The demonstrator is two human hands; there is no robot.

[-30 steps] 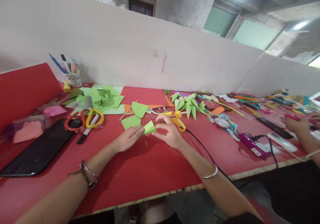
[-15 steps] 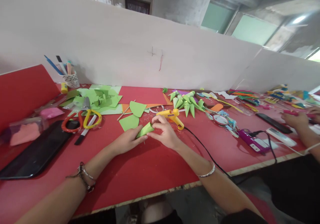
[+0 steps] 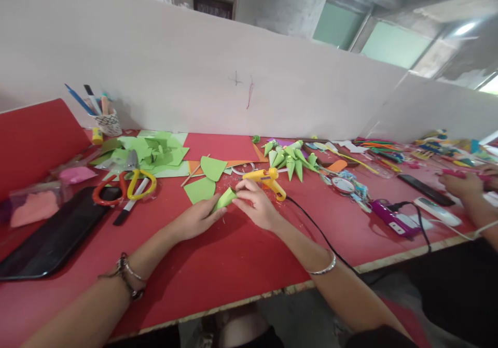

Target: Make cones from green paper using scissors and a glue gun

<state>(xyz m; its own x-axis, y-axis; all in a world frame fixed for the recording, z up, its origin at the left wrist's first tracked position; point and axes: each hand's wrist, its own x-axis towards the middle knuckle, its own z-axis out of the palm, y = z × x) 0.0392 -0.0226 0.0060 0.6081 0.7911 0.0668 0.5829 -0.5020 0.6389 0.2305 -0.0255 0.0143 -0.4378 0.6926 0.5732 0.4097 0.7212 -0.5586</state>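
Observation:
Between my two hands is a piece of green paper point(image 3: 224, 199), curled into a roll. My left hand point(image 3: 198, 217) grips its left end between thumb and fingers. At the other end, my right hand point(image 3: 254, 205) pinches the paper's edge with its fingertips. Just behind lie two cut green paper pieces point(image 3: 213, 168) with rounded edges. A yellow hot glue gun point(image 3: 268, 177) rests on the red table beyond my right hand, its black cord running toward the table's front edge. Several finished green paper cones point(image 3: 290, 161) are heaped farther back.
To the left are scissors point(image 3: 142, 186) with red and yellow handles, a marker point(image 3: 130, 205), a black phone-like slab point(image 3: 50, 241) and a pen cup point(image 3: 109, 123). Green paper sheets point(image 3: 171, 158) lie behind. On the right are a purple power strip point(image 3: 395, 218) and another person's hand point(image 3: 461, 184).
The green paper looks rolled a little tighter, and my right fingertips have shifted slightly along its edge. The view has moved slightly; the tools on the table stay put.

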